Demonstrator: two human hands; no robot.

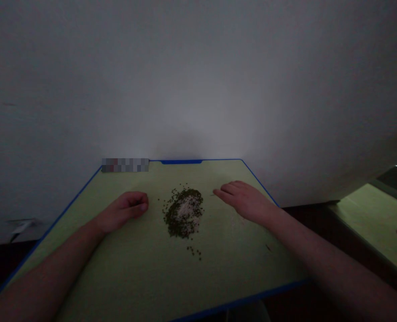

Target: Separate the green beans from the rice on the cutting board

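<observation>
A pile of small dark green beans [176, 226] lies on the yellowish table [124, 277], with whitish grains like rice [189, 209] heaped over its middle. Loose beans are scattered around the pile, and a few lie in front of it. To the left of the pile, my left hand [129, 206] rests on its side on the table, fingers curled in and thumb against them; nothing shows in it. Palm down on the right, my right hand [240, 199] has its fingers stretched out toward the pile, apart from it and holding nothing.
A blurred-out rectangular strip [125, 165] sits at the table's far left corner. Blue edging [181, 162] runs round the tabletop, whose far side meets a pale wall [198, 89]. Another yellowish table [373, 214] stands at the right. A wall socket with a plug [21, 227] is at the left.
</observation>
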